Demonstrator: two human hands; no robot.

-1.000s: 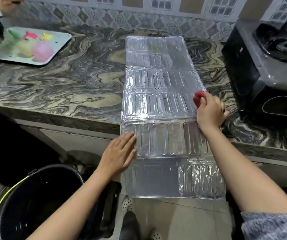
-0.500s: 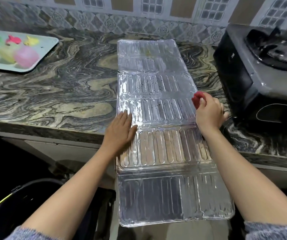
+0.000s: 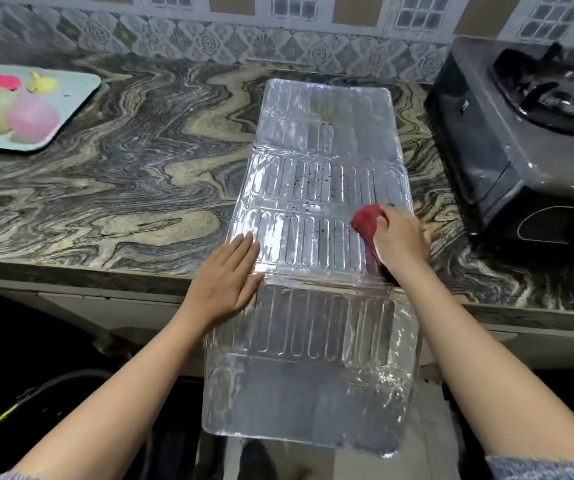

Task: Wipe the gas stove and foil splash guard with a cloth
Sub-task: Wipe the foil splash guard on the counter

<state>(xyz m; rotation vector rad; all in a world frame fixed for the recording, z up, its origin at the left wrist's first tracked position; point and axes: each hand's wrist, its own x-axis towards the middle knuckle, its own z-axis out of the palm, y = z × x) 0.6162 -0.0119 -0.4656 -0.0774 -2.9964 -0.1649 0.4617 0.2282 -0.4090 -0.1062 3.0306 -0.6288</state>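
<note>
Marbled stone forms the desk [image 3: 140, 188], with a pale tray [image 3: 77, 95] set at far left. At its middle the foil splash guard [image 3: 313, 341] is laid flat, overhanging the front edge, and is pressed by the left hand [image 3: 224, 282] with straight fingers. A red cloth [image 3: 367, 218] is gripped by the right hand [image 3: 399, 240] on the guard's right side, and the gas stove [image 3: 521, 150] is set further right.

The ribbed foil splash guard [image 3: 316, 237] gleams silvery, the red cloth [image 3: 367, 218] looks soft and matt, the swirled stone countertop [image 3: 122, 174] polished, the black gas stove [image 3: 521, 133] glossy.
</note>
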